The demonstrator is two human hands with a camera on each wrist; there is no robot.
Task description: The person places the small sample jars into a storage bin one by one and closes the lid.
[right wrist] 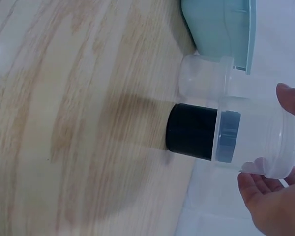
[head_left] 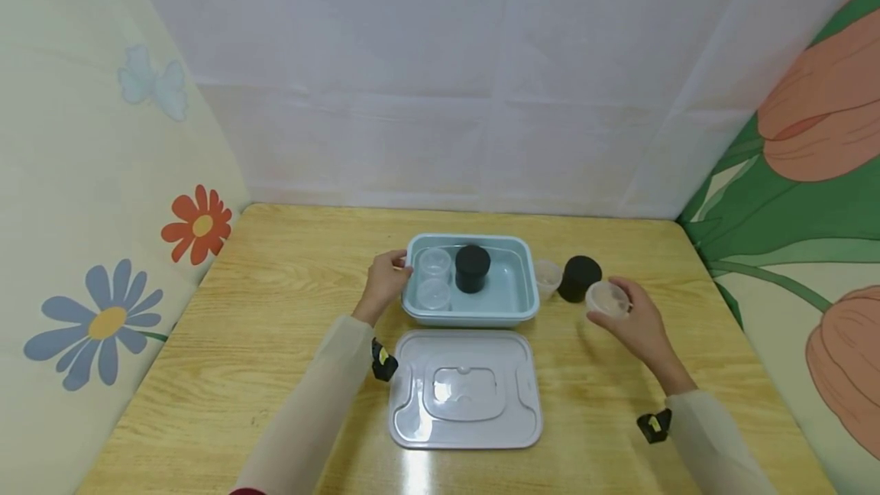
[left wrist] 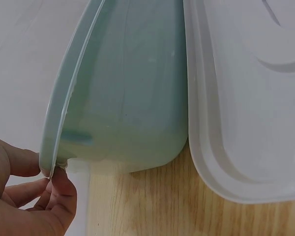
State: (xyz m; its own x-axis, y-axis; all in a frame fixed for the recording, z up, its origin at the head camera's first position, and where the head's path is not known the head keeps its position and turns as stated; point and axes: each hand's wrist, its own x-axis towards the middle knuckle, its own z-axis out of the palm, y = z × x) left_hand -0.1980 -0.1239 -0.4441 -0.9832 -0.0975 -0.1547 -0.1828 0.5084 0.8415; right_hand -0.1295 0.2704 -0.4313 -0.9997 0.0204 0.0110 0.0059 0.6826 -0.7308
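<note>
My left hand pinches the left rim of a light blue plastic bin, thumb and fingers on either side of the edge in the left wrist view. Inside the bin, two clear plastic cups stand along the left side, with a black cylinder beside them. My right hand grips a clear round cup by its rim, held up off the table. Just left of that cup stand a second black cylinder and another clear cup, close to the bin's right wall.
A whitish translucent lid lies flat on the wooden table in front of the bin. A white cloth backdrop hangs behind, and flower-printed sheets flank the table. Each wrist carries a small black device.
</note>
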